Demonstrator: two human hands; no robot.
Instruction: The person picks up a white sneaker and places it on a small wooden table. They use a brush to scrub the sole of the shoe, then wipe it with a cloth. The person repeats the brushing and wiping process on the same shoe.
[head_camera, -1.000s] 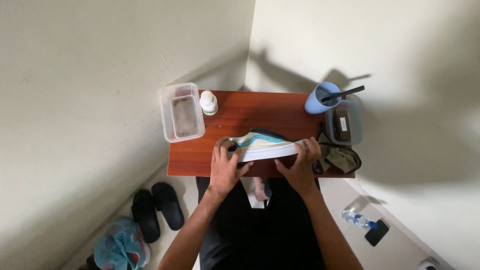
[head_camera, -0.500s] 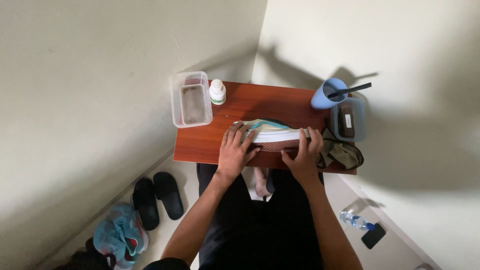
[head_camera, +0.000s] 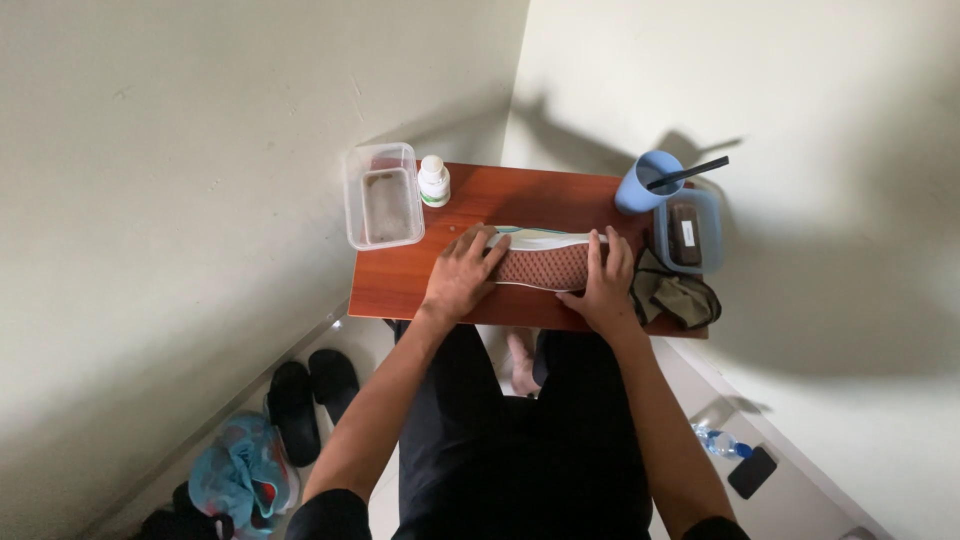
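A small reddish-brown wooden table (head_camera: 400, 285) is standing in the corner, bearing a clear plastic container (head_camera: 382, 195) at its left, a white bottle (head_camera: 433, 181) just beside it, a sole-up shoe (head_camera: 545, 262) lying in the middle, and a blue cup (head_camera: 648, 183) and lidded box (head_camera: 687, 232) sitting at the right.

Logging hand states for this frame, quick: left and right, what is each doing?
Left hand: closed on one end of the shoe, sole turned up.
Right hand: closed on the shoe's other end.

Shoe (head_camera: 545, 262) on its side, brown sole showing
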